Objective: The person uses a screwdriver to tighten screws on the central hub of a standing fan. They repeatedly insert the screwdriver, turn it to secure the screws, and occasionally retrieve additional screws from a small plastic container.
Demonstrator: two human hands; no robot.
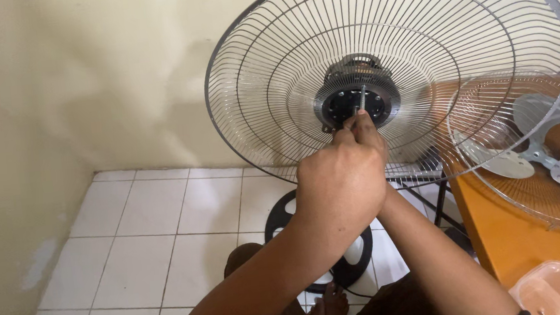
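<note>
While both hands [343, 175] close together around a thin screwdriver [362, 98] at the fan hub [351, 105], the light, springy wire guard [273, 89] looks best held by its stiff rim.

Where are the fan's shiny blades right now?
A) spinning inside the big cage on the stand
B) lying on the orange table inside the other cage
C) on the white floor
B: the blades lie on the orange table inside the loose cage.
</note>
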